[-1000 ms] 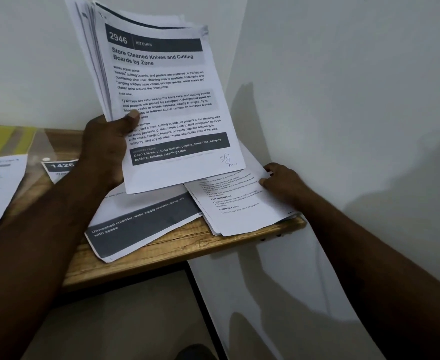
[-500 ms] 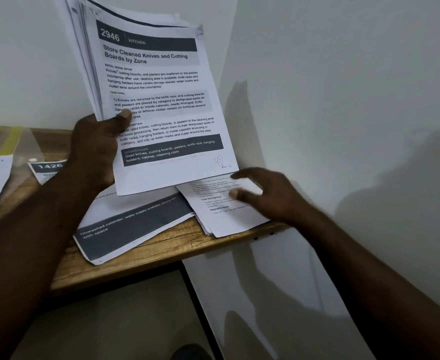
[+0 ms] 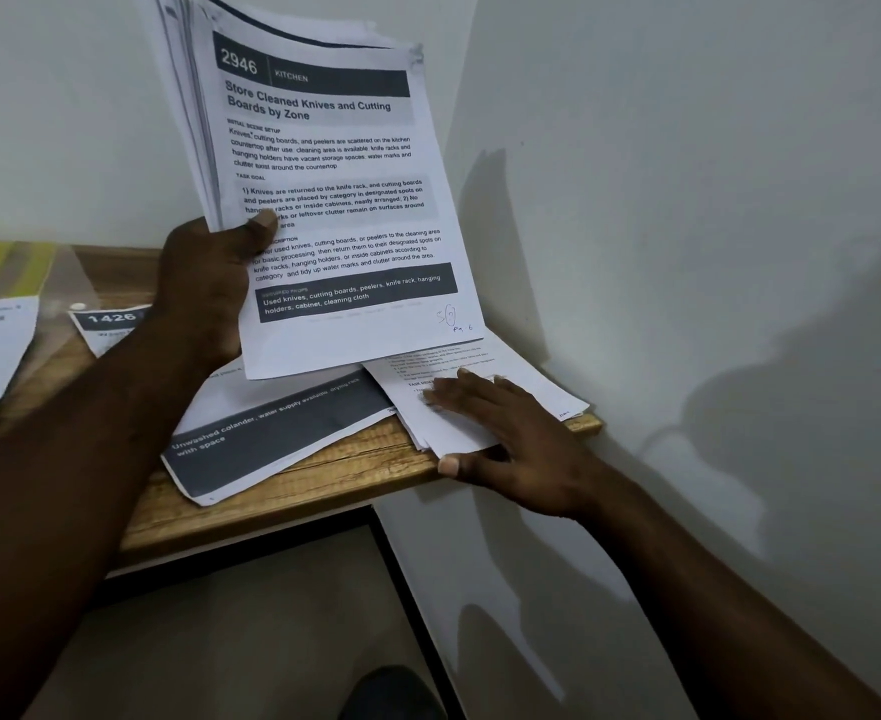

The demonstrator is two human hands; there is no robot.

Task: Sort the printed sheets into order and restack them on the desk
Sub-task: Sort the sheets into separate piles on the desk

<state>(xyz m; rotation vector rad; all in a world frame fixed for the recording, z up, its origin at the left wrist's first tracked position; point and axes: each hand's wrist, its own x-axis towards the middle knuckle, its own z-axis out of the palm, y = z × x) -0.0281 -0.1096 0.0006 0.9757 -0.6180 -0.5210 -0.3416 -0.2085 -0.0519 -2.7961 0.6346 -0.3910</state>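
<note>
White walls meet in a corner over a narrow wooden desk [image 3: 324,475], where the left hand [image 3: 204,288] holds a thick sheaf of printed sheets [image 3: 334,200] upright, its thumb pinched across the front page headed 2946. The right hand [image 3: 516,439] lies flat with straight fingers on a small pile of sheets [image 3: 537,381] overhanging the desk's front corner, thumb at its edge. Paper this thin is light, floppy and slippery sheet on sheet, so the pile probably wants pressing flat and lifting by its overhanging edge, thumb beneath.

Dim, cool light. Soft shadows fall on wall [image 3: 714,226] right of sheets [image 3: 334,200]. Sheet print sharp, frame edges bend, wide-angle.
</note>
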